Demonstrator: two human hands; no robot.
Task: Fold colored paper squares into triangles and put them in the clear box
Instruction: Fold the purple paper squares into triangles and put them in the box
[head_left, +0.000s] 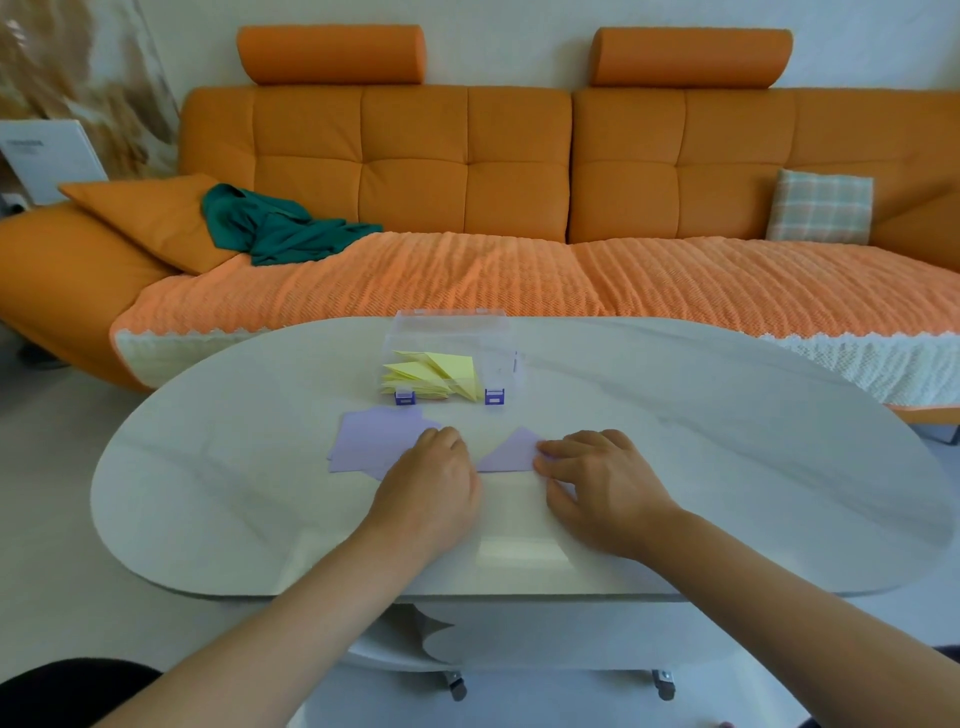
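We are looking at the clear box (498, 332), a hard see-through plastic case sitting on the far middle of the table (208, 493). It is holding a loose pile of yellow triangles (431, 374), flat and sharply creased, crowded toward its left side. 2 purple latches (405, 398) are showing on its near edge.

Just in front of the box, a fanned stack of lilac squares (374, 441) is lying flat. Our left hand (431, 473) is resting on its near right corner with the fingers bent down; we cannot tell whether it is gripping a sheet.

Beside it, apart from the stack, a lilac triangle (511, 452) is lying on the glossy, white, oval tabletop. Our right hand (597, 478) is pinching its right corner with curled fingers.

Beyond the table, an orange sofa (467, 156) with tufted cushions is carrying a ribbed throw, a crumpled green cloth (280, 228) and a checked pillow (821, 205).
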